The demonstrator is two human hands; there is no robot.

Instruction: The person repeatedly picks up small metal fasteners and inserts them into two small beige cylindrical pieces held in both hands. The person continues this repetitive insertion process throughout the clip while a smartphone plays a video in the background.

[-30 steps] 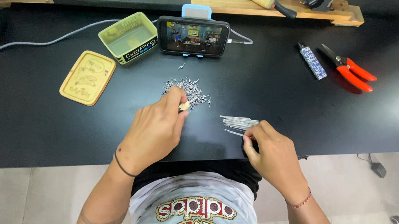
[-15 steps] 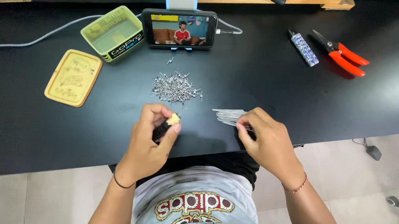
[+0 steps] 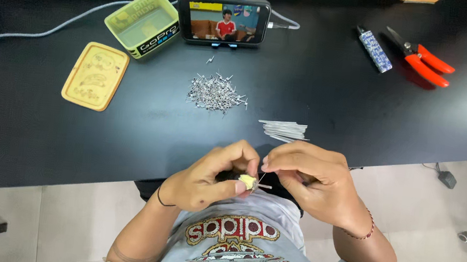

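At the near desk [image 3: 41, 145] edge, the left hand [image 3: 211, 178] pinches a small yellow piece [image 3: 248, 181] while the right hand [image 3: 312, 177] grips a thin pin [image 3: 261, 180] touching it. At 12 o'clock lie straight pins [image 3: 284, 130] and a heap of short pins [image 3: 214, 91], apparently unused. Beyond: tin [image 3: 144, 22], lid [image 3: 95, 75], phone [image 3: 223, 20], cutters [image 3: 423, 57]. Nothing obstructs.

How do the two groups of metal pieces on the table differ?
The pile of small metal pieces is a loose, jumbled heap of short bits lying at every angle; the bundle of thin metal rods holds longer, straight pieces lying side by side. The pile sits nearer the phone, the bundle nearer the right hand. Both are silvery.
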